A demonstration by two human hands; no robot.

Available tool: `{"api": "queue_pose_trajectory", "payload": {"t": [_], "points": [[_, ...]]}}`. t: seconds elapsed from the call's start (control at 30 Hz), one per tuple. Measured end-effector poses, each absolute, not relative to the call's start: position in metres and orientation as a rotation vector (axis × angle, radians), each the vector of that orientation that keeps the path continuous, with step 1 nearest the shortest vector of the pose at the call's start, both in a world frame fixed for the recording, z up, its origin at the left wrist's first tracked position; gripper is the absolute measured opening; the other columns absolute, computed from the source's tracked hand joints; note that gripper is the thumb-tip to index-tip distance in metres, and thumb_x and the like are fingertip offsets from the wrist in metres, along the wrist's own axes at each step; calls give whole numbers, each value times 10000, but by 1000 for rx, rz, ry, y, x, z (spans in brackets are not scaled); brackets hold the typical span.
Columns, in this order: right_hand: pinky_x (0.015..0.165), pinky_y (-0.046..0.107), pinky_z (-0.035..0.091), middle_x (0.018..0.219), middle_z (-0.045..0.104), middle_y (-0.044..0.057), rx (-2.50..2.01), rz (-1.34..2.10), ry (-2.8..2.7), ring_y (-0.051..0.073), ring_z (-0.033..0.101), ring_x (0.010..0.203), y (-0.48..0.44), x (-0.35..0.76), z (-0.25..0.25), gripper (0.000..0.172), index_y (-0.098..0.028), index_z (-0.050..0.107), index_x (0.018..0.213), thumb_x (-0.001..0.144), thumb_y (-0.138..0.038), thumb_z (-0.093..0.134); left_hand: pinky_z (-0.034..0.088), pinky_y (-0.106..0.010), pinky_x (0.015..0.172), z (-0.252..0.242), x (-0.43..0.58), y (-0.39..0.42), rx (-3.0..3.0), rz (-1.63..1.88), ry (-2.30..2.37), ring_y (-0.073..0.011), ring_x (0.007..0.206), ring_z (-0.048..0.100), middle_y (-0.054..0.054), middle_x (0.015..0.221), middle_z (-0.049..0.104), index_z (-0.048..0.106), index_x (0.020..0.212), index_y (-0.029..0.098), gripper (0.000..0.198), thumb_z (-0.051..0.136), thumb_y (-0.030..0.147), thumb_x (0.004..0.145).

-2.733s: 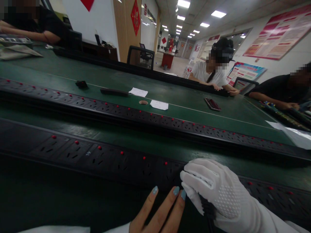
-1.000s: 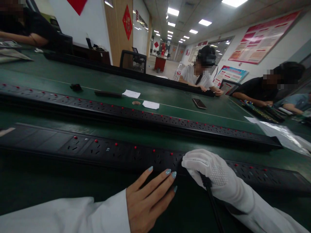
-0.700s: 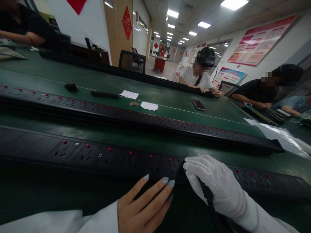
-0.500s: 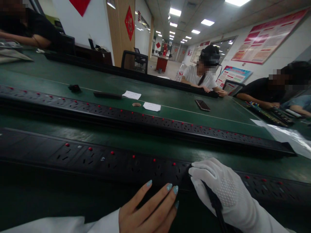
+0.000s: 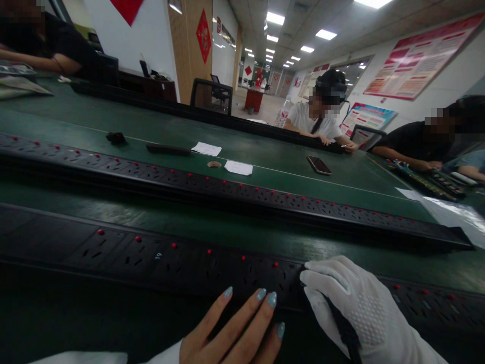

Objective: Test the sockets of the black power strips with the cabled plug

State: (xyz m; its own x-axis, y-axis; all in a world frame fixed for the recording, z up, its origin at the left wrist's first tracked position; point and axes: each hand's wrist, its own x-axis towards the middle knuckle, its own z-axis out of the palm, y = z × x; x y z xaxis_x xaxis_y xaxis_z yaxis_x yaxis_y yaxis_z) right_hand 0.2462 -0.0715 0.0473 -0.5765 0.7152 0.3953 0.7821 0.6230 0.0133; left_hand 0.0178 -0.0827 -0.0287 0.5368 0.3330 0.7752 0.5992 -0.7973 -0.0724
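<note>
One bare left hand [image 5: 233, 334], splayed; white, dot-textured gloved right hand [image 5: 352, 301] clamped around black cord [image 5: 346, 329].

The green bench [image 5: 273, 156] carries a near socket strip [image 5: 155, 257], a farther socket strip [image 5: 231, 190], two white paper slips [image 5: 238, 168], a phone [image 5: 319, 165] and a dark bar [image 5: 168, 149].

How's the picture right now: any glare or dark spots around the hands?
In the head view, the white rectangular ceiling lights look washed out and the crumpled clear plastic sheet glares; in the same head view, the dark green tabletop shows pale sheen, while the black cable at the white-gloved right hand nearly melts into the dimness below.
</note>
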Motion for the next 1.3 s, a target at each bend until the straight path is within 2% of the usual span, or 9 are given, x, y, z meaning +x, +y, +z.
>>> {"api": "queue_pose_trajectory", "payload": {"t": [0.13, 0.3, 0.57, 0.9, 1.03, 1.3], "points": [[638, 312, 504, 900, 641, 74, -1190, -262, -2517, 181, 606, 777, -71, 248, 46, 248, -177, 567, 977, 742, -137, 496, 235, -480, 1075, -31, 19, -83, -2410, -1144, -902, -190, 1192, 472, -3, 1158, 602, 603, 1070, 274, 263, 466, 168, 870], [634, 320, 504, 914, 641, 85, -1170, -264, -2522, 183, 607, 773, -70, 249, 46, 270, -165, 557, 1006, 744, -131, 505, 259, -463, 1066, -32, 20, -83, -2395, -1171, -893, -199, 1183, 481, -5, 1169, 598, 607, 1049, 271, 243, 467, 190, 868], [609, 293, 500, 864, 648, 63, -1163, -281, -2504, 164, 609, 727, -69, 245, 49, 211, -177, 575, 952, 756, -153, 503, 258, -474, 1057, -32, 25, -84, -2402, -1264, -960, -199, 1161, 503, -1, 1148, 617, 647, 961, 281, 203, 483, 205, 868], [637, 307, 495, 886, 632, 63, -1186, -282, -2516, 166, 596, 766, -70, 248, 44, 234, -169, 560, 977, 749, -139, 517, 289, -485, 1035, -32, 22, -82, -2416, -1267, -913, -203, 1143, 518, -18, 1144, 619, 615, 1060, 281, 243, 455, 227, 885], [640, 310, 497, 886, 633, 65, -1173, -293, -2517, 167, 597, 766, -69, 248, 44, 231, -167, 562, 970, 745, -133, 519, 234, -487, 1064, -39, 22, -76, -2352, -1243, -807, -204, 1147, 510, -14, 1168, 605, 630, 1049, 234, 298, 388, 189, 881], [634, 300, 501, 883, 642, 67, -1149, -291, -2521, 163, 611, 754, -70, 247, 47, 228, -160, 563, 977, 757, -139, 504, 254, -483, 1050, -42, 24, -72, -2310, -1295, -805, -204, 1134, 516, -17, 1174, 598, 647, 1008, 223, 329, 339, 202, 897]]}}
